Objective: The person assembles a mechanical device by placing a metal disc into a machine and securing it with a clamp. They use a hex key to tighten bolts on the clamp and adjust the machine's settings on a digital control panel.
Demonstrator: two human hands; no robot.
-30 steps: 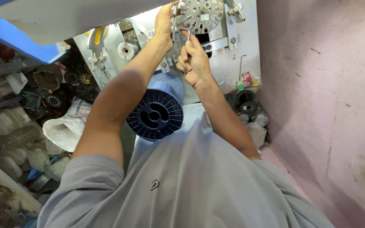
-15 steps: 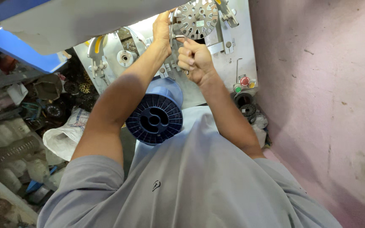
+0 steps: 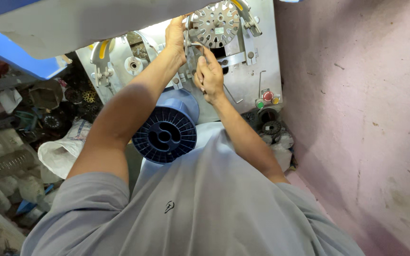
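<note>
A round slotted metal disc point(image 3: 214, 22) sits on the face of a grey machine panel point(image 3: 247, 80) ahead of me. My left hand point(image 3: 175, 34) reaches up beside the disc's left edge and grips a thin metal part there. My right hand point(image 3: 209, 73) is closed just below the disc, pinching a thin bent metal tool or wire point(image 3: 196, 45) that points up toward my left hand. A large blue plastic spool point(image 3: 167, 130) rests against my chest under both forearms.
Red, green and yellow push buttons point(image 3: 267, 98) sit low on the panel. Black and metal round parts point(image 3: 269, 129) lie below them. A pink wall point(image 3: 357, 118) closes the right side. Cluttered shelves with a white bag point(image 3: 60, 149) and gear-like parts fill the left.
My view has shifted slightly; both hands stay at the disc. My right hand has shifted a little lower and nearer the disc's underside, and the thin tool now shows between the hands.
</note>
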